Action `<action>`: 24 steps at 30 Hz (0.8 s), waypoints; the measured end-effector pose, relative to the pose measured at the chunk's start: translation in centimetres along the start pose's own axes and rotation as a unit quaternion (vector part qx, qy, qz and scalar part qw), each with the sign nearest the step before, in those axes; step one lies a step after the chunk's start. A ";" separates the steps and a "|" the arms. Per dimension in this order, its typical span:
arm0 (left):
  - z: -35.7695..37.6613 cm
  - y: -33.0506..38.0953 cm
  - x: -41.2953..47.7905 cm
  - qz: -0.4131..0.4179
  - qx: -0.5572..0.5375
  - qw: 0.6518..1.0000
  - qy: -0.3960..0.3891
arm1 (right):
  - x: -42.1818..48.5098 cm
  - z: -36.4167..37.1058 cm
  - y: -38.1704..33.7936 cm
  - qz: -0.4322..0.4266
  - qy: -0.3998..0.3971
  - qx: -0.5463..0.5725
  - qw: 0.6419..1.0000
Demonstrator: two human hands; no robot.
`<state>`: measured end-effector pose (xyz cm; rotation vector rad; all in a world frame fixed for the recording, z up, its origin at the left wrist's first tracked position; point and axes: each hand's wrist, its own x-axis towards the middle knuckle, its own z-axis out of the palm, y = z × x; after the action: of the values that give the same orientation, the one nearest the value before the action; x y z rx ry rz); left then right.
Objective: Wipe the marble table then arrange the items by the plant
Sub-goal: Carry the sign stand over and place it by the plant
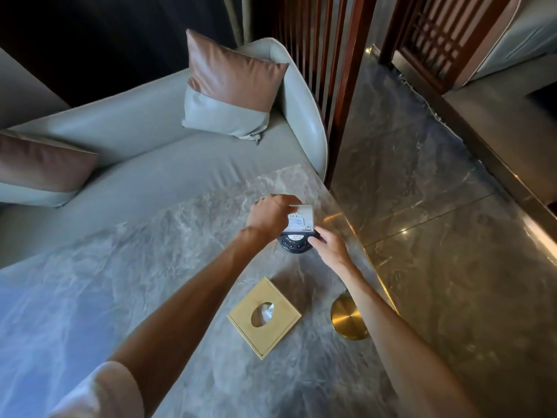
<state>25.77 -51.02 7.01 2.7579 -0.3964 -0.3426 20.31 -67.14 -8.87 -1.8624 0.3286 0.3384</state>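
The grey marble table (150, 267) fills the lower half of the view. Near its far right corner my left hand (269, 214) grips a small white card stand (301, 220) from above. Just below the card sits a round black device (294, 245) with buttons, and my right hand (327, 244) holds its right side. A square gold tissue box (272, 324) with an oval opening lies flat closer to me. A round gold disc (346, 319) rests at the table's right edge, partly hidden by my right forearm. No plant and no cloth are in view.
A grey sofa (150, 164) runs along the table's far side, with two brown-and-grey cushions (232, 86). A dark wooden slatted screen (331, 70) stands behind the corner. Polished stone floor (437, 221) lies right of the table edge.
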 end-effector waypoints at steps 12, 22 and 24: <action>-13.3 -10.1 -16.2 -0.112 -0.208 0.958 0.163 | -13.5 7.3 -13.1 0.096 -0.234 0.350 0.902; -19.6 -17.5 -38.7 -0.069 -0.430 0.884 0.170 | -33.4 22.0 -18.0 0.100 -0.309 0.335 0.885; -18.3 -19.3 -43.2 -0.079 -0.492 0.849 0.177 | -36.1 24.8 -17.4 0.105 -0.315 0.335 0.882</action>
<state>-4.98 -14.90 25.00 1.7663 0.1068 -0.0283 -7.84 -36.23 12.84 -0.9621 0.1597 0.8389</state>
